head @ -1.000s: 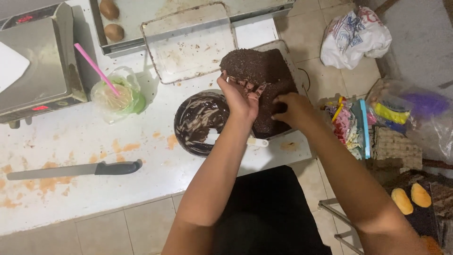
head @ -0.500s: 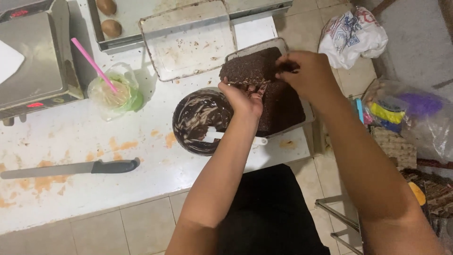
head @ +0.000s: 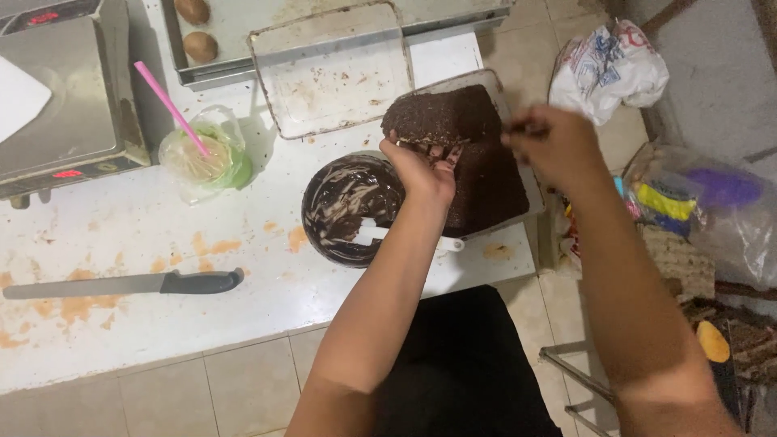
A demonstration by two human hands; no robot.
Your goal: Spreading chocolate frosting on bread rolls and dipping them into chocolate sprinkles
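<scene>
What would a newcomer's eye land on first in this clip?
The dark crumb-coated chocolate cake at centre right, with the left hand gripping its left edge and the right hand, blurred, at its right. Beside it sits a round chocolate-smeared bowl; a black-handled knife lies far left.

A baking kitchen: white worktop (head: 146,235), metal baking trays (head: 332,73), scale (head: 65,105), icing bowl (head: 348,206).

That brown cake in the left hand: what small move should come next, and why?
Probably bring the right hand back onto the cake: only the left hand props it, tilted above the tray, and the right hangs just beside it.
</scene>
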